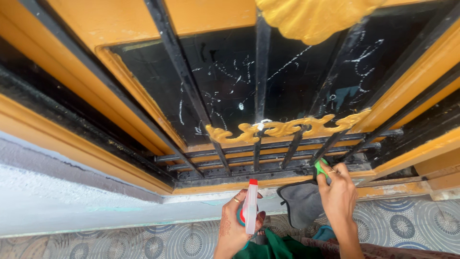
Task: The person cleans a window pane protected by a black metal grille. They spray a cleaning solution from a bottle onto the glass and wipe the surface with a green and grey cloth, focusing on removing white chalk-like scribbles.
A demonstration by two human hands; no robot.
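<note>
My left hand [235, 225] grips a white spray bottle [249, 211] with a red nozzle tip, held upright below the window sill. My right hand [339, 192] holds a small green tool [320, 168] against the lowest black bar of the window grille [258, 96]. A grey cloth [299, 201] hangs from the sill just left of my right hand. The dark window glass [225, 81] behind the bars carries white streaks and smears. A gold scrollwork ornament [287, 128] runs across the bars above both hands.
An orange-yellow wooden frame [129, 91] surrounds the glass. A yellow fan-shaped ornament [311, 17] sits at the top. A white plastered wall [72, 201] lies to the left; patterned tiles [407, 225] run along the bottom. Green fabric [278, 247] shows at the lower edge.
</note>
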